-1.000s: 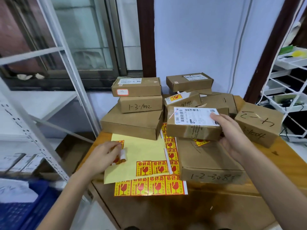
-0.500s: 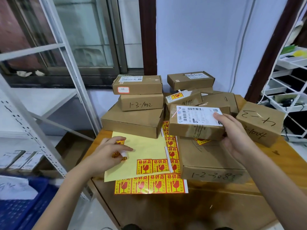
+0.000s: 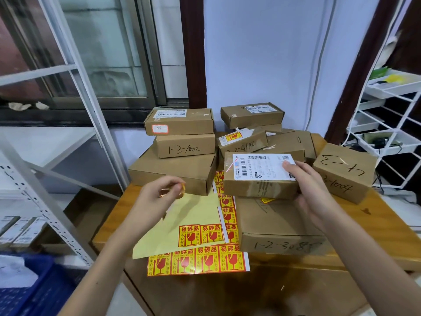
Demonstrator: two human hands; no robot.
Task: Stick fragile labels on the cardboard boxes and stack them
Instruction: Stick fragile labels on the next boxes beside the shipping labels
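Pinching peeled label (image 3: 181, 190), left hand (image 3: 157, 197); right hand (image 3: 312, 190) gripping box (image 3: 257, 176); stacked boxes (image 3: 182, 142) behind.

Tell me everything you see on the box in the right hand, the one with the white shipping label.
The held box is a small, flat, brown cardboard carton, closed, with creased clear tape on its front face. A large white shipping label with barcodes covers most of its top. No fragile sticker shows on its visible faces. The right hand grips its right end, thumb on the label, fingers underneath. It sits roughly level above the bigger box marked 1-2-3085; whether it touches that box I cannot tell.
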